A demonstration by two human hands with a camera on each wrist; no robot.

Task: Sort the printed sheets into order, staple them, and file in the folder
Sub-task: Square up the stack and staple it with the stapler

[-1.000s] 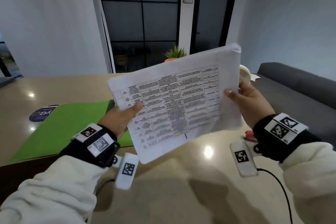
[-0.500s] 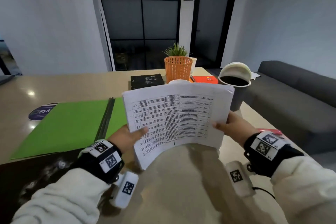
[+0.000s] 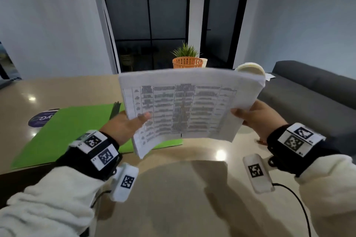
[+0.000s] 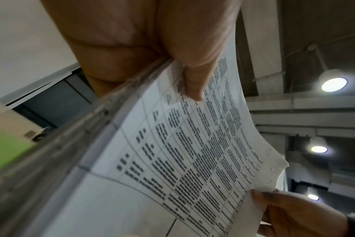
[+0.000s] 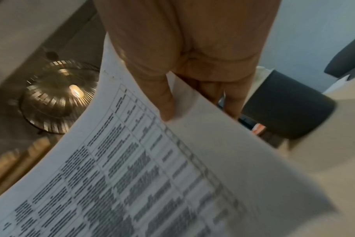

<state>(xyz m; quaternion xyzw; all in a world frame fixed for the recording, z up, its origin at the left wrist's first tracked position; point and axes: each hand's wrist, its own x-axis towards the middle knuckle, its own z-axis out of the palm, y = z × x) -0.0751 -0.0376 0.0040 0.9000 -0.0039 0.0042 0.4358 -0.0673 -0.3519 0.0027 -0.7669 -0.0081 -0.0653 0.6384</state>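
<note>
Above the glossy beige table, both hands hold the printed sheets aloft: left hand and right hand pinch opposite edges. The green folder lies left; a grey sofa sits right, dark glass doors far.

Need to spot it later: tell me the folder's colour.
Bright green folder, clearest in the head view.

The printed sheets are too blurred to read. The left hand and right hand show only thumbs; their fingers lie hidden behind the stack. The green folder is partly covered beyond the left fingers, and the orange basket is cut off below.
</note>
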